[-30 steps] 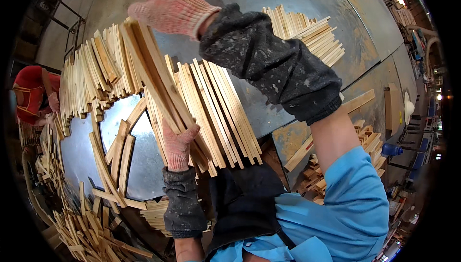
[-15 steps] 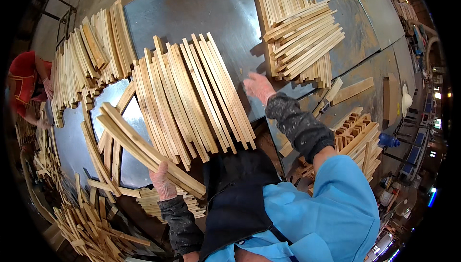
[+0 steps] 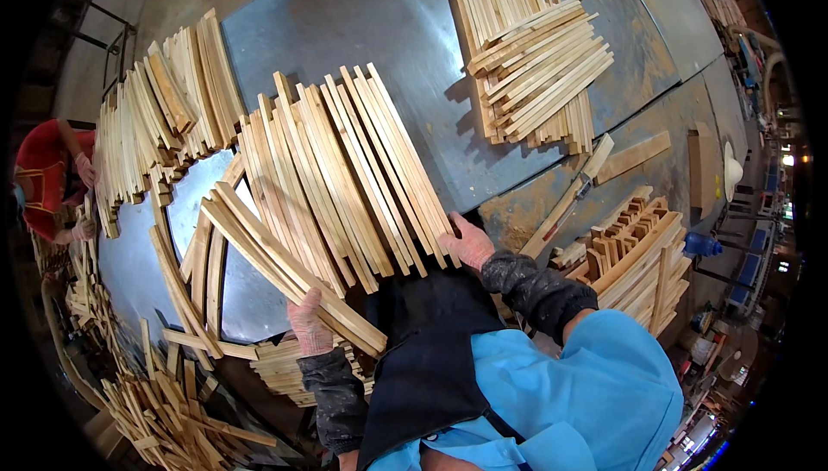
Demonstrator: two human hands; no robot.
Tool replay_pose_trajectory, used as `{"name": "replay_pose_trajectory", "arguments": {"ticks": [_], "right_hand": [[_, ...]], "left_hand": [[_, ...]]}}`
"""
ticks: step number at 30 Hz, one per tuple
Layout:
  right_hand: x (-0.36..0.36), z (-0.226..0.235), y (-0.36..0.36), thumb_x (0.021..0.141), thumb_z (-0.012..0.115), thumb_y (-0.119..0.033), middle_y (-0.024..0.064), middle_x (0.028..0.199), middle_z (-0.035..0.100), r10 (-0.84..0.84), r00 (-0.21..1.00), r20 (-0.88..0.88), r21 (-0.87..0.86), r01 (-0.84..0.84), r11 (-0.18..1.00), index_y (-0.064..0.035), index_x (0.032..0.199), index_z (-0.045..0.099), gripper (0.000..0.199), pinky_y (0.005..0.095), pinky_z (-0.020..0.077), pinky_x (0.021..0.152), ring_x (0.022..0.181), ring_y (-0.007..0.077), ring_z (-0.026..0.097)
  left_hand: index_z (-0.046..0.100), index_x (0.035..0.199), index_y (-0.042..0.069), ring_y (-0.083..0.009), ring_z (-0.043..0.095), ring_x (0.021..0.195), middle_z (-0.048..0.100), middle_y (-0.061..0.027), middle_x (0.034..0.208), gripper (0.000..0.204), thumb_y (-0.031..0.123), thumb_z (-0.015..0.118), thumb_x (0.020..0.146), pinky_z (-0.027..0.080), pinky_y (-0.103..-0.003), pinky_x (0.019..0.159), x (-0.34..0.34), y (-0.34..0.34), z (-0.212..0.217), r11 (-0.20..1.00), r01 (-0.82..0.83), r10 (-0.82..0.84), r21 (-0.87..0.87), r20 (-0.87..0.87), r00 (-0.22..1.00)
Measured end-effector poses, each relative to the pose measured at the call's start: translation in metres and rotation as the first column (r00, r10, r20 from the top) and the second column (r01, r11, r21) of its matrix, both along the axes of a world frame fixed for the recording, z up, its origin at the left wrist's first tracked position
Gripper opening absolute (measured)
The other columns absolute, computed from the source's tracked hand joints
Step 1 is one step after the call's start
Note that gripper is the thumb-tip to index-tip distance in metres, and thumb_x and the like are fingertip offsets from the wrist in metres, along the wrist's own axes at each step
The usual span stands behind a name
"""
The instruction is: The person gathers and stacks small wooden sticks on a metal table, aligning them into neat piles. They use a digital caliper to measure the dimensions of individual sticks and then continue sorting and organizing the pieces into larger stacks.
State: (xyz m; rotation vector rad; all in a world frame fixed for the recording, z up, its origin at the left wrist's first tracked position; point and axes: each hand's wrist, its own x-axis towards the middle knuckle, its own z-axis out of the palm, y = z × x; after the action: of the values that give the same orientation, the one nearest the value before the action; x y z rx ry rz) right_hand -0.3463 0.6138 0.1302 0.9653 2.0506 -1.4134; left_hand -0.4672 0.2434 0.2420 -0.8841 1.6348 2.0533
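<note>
My left hand (image 3: 310, 323), in a pinkish glove, grips a few long wooden strips (image 3: 267, 255) near their close end. They slant over the lower left side of a row of pale wooden strips (image 3: 345, 178) lying side by side on the metal table (image 3: 379, 5). My right hand (image 3: 470, 242), gloved alike, is at the near right corner of that row. Its thumb is apart from the fingers, which touch the ends of the outermost strips. How far the fingers reach under the strips is hidden.
At the far right stands a stack of strips (image 3: 543, 65), the top ones crosswise. More strips (image 3: 164, 91) lie left, beside a person in red (image 3: 52, 165). Loose pieces (image 3: 172, 419) are heaped lower left. A notched wood stack (image 3: 638, 255) and blue bottle (image 3: 703, 245) are right.
My right hand has come back toward me from beside the far stack to the row's near right corner. My left hand and its strips have shifted slightly right.
</note>
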Motion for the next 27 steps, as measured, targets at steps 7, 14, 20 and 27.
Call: {"name": "replay_pose_trajectory", "arguments": {"ticks": [7,14,20,27], "right_hand": [[0.003,0.003,-0.008,0.095,0.080,-0.029,0.0217,0.153,0.063,-0.065,0.997,-0.046,-0.195,0.055,0.979,-0.0061,0.173,0.031,0.095,0.0363,0.0445,0.119,0.139,0.0315,0.061],[0.004,-0.019,-0.009,0.088,0.084,-0.017,0.0176,0.154,0.062,-0.236,0.964,-0.123,-0.366,0.177,0.913,-0.0047,0.172,0.033,0.099,0.0353,0.0439,0.119,0.140,0.0280,0.059],[0.006,-0.020,-0.010,0.089,0.083,-0.009,0.0155,0.156,0.061,-0.284,0.951,-0.124,-0.375,0.220,0.900,-0.0029,0.172,0.032,0.098,0.0344,0.0432,0.121,0.141,0.0260,0.058],[-0.001,0.001,-0.013,0.093,0.078,-0.007,0.0140,0.154,0.060,-0.214,0.972,-0.098,-0.384,0.162,0.909,-0.0058,0.172,0.033,0.091,0.0348,0.0419,0.122,0.141,0.0249,0.057]], "left_hand": [[0.055,0.147,-0.002,-0.0298,0.077,0.095,0.075,-0.0160,0.113,0.063,0.003,0.081,0.089,0.066,-0.042,0.084,0.005,0.003,0.000,0.999,0.044,-0.043,0.022,-0.005,0.999],[0.044,0.162,0.006,-0.0259,0.074,0.101,0.071,-0.0121,0.123,0.085,0.001,0.083,0.086,0.065,-0.040,0.089,0.007,-0.004,-0.020,0.998,0.061,-0.062,0.017,0.016,0.998],[0.054,0.147,0.001,-0.0288,0.077,0.096,0.076,-0.0150,0.115,0.063,0.007,0.082,0.091,0.066,-0.043,0.085,0.010,0.002,-0.021,0.998,0.055,-0.055,0.004,-0.070,0.996],[0.044,0.163,0.009,-0.0258,0.072,0.107,0.069,-0.0106,0.128,0.083,0.001,0.081,0.089,0.062,-0.040,0.094,0.010,-0.005,-0.018,0.998,0.055,-0.054,0.042,-0.013,0.998]]}}
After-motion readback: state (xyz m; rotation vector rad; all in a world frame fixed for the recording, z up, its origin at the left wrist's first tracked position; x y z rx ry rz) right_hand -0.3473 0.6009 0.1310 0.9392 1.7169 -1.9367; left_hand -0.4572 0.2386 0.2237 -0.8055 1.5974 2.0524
